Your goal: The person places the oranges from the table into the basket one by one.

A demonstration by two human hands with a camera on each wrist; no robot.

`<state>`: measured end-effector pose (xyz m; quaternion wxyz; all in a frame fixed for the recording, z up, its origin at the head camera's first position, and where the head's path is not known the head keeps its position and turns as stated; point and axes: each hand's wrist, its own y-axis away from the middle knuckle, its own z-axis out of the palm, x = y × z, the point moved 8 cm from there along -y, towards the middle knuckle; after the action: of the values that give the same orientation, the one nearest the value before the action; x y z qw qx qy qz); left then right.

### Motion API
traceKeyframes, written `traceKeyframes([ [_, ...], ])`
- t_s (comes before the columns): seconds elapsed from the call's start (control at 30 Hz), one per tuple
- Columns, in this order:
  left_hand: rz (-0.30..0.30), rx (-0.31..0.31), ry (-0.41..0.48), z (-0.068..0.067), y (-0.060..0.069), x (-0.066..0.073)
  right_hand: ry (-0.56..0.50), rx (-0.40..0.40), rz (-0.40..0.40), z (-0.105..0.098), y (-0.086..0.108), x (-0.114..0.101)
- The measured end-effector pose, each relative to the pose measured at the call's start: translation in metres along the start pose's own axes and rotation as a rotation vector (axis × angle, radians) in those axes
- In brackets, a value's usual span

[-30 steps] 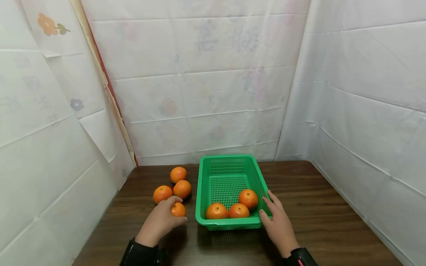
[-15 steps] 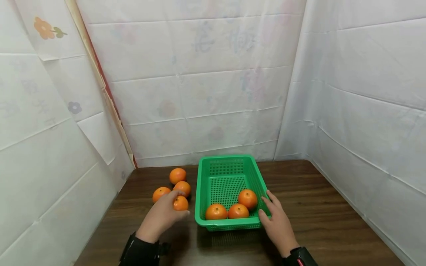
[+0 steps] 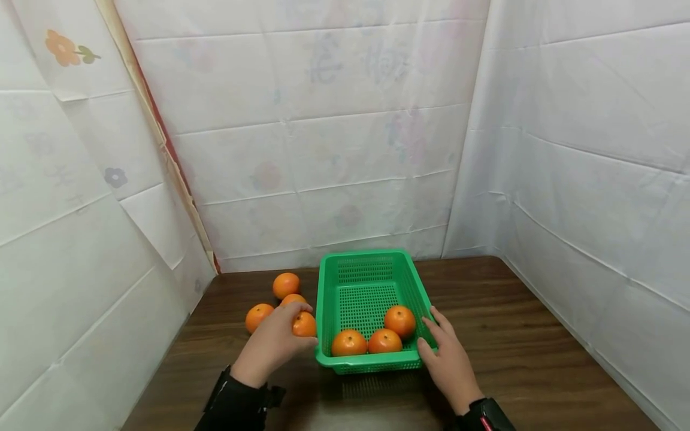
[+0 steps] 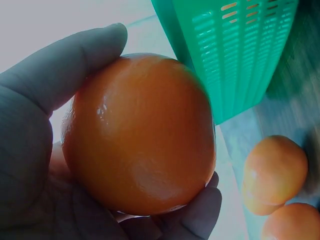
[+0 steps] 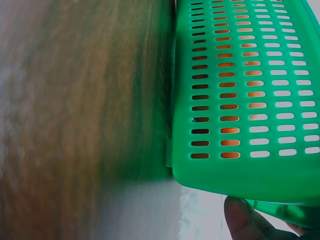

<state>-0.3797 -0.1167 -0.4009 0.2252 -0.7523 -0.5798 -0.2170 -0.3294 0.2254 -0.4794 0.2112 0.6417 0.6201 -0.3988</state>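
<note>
My left hand (image 3: 275, 342) holds an orange (image 3: 304, 324) just left of the green plastic basket (image 3: 323, 299). In the left wrist view the thumb and fingers curve round this glossy orange (image 4: 142, 135), close to the basket's slotted wall (image 4: 235, 55). At the basket's near right corner, my right hand (image 3: 448, 362) grips the rim; its thumb (image 5: 237, 212) shows in the right wrist view, while most of its fingers are hidden there. Three oranges (image 3: 349, 343) sit inside the basket at its near end.
Left of the basket, more oranges (image 3: 286, 285) lie on the dark wooden table (image 3: 512, 323), one partly hidden behind my left hand. White sheeting (image 3: 323, 149) encloses the table at the back and both sides.
My left hand has lifted the orange and carried it rightward to the basket's left side. The right hand stays at the basket's corner. The head view has shifted slightly.
</note>
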Motion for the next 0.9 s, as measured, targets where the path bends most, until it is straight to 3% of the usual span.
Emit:
traceKeyframes([
  [0.37,0.0,-0.002,-0.006,0.001,-0.002,0.005,0.005,0.014,-0.007,0.001,0.0,0.001],
  [0.9,0.071,-0.023,-0.051,0.005,-0.012,0.029,0.014,-0.007,0.03,0.002,-0.001,0.002],
])
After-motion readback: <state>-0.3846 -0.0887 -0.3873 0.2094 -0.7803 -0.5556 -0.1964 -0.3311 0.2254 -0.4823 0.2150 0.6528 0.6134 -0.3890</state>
